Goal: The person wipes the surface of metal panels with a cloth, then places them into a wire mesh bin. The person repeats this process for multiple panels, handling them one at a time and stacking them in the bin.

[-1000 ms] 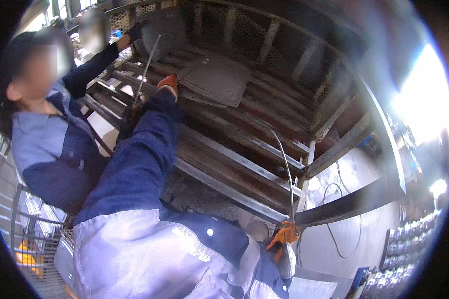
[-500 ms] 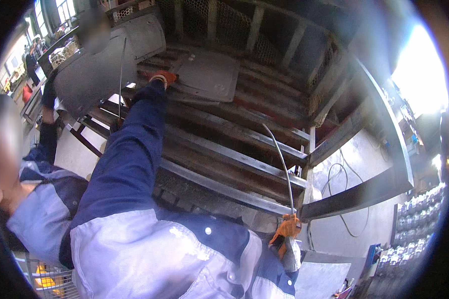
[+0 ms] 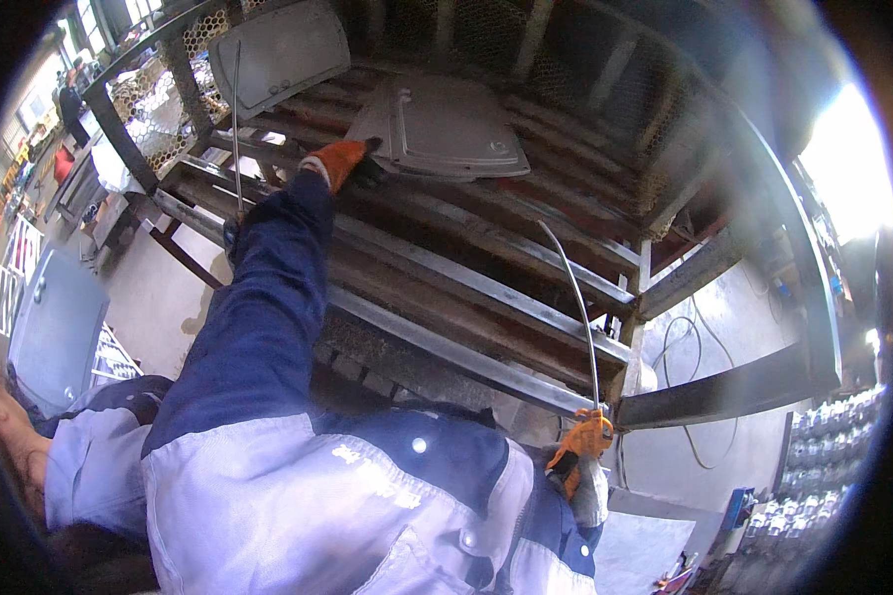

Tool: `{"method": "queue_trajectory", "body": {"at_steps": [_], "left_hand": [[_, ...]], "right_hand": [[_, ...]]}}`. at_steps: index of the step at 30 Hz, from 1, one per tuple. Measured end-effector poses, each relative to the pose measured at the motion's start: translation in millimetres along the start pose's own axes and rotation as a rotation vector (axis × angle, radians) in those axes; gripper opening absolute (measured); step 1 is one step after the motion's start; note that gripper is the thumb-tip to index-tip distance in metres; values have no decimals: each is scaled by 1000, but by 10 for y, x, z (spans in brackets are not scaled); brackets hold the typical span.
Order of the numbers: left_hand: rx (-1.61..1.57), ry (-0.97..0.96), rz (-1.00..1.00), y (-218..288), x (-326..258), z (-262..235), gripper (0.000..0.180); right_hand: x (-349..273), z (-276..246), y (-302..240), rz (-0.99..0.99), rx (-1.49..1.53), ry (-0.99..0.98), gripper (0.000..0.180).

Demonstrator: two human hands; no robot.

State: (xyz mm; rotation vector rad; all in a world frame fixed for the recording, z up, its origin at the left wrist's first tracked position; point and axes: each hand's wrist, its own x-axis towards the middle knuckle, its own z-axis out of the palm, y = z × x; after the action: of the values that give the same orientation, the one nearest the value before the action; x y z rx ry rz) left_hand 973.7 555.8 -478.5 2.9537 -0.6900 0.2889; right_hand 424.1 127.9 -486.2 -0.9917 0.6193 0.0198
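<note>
My left hand, in an orange glove with dark fingertips, reaches out with thumb and fingers apart. It is beside the left edge of a grey metal panel lying on the slatted rack. This panel has rounded corners and small round marks, and another flat piece seems to lie beneath it. Low on the right, my right hand, also orange-gloved, is closed round the lower end of a thin metal rod. The rod rises from the fist and looks curved.
A second grey panel leans at the rack's back left, behind an upright thin rod. Steel bars cross before me; a frame beam juts out right. A co-worker is close at left, beside a bluish-grey panel.
The co-worker's large panel has left the rack's left end and is now lower left. The panel beside my left hand looks different and sits further right. My left hand has opened; my right keeps the rod.
</note>
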Motion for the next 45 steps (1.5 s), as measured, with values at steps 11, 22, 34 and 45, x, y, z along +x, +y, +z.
{"method": "queue_trajectory", "body": {"at_steps": [11,22,34,45], "left_hand": [[-252,54,68,576,1,133,42],[538,60,-104,1176,418,-154,44],[173,455,-237,748,1489,385,35],[230,717,-30,1400,-739,-1511,19]], "right_hand": [[16,32,114,-203,-296,-83,44],[-9,5,52,-16,-128,51,44],[-266,-539,526,-93,57,111,36],[-327,-532,-92,-32,26,-53,60]]}}
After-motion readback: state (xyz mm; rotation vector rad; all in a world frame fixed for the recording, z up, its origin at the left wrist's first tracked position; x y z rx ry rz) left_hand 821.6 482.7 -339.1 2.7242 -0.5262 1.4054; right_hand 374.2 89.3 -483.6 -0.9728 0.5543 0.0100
